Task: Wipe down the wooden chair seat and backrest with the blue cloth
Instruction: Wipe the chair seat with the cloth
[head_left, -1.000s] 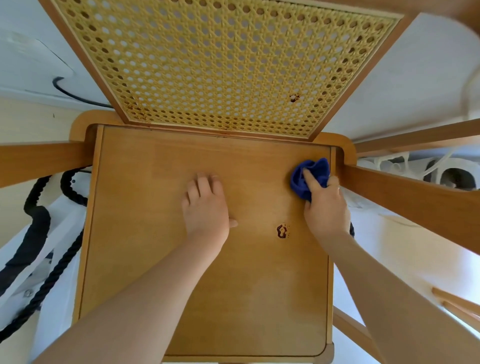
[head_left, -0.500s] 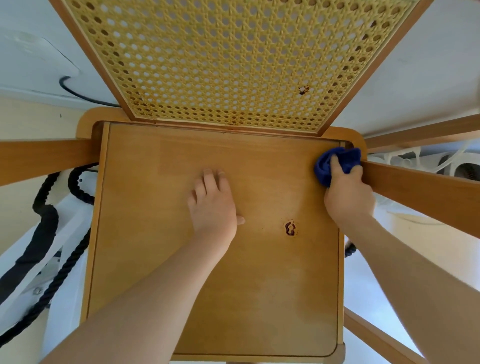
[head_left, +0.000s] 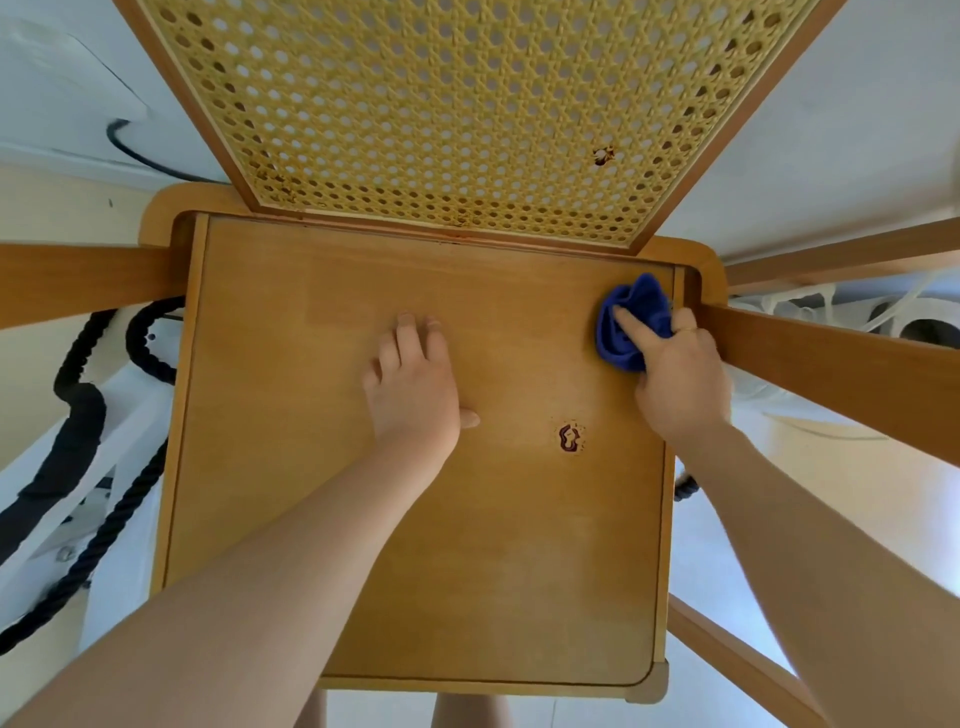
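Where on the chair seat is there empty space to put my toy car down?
Bare seat: left of the left hand and along the front edge. The back right corner is crowded by the right hand and blue cloth.

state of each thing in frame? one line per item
blue cloth: bunched, pressed on the seat's far right corner
right hand: gripping the cloth
left hand: flat on the seat, empty
chair seat: dark stain unwiped
cane backrest: upright, small dark spot
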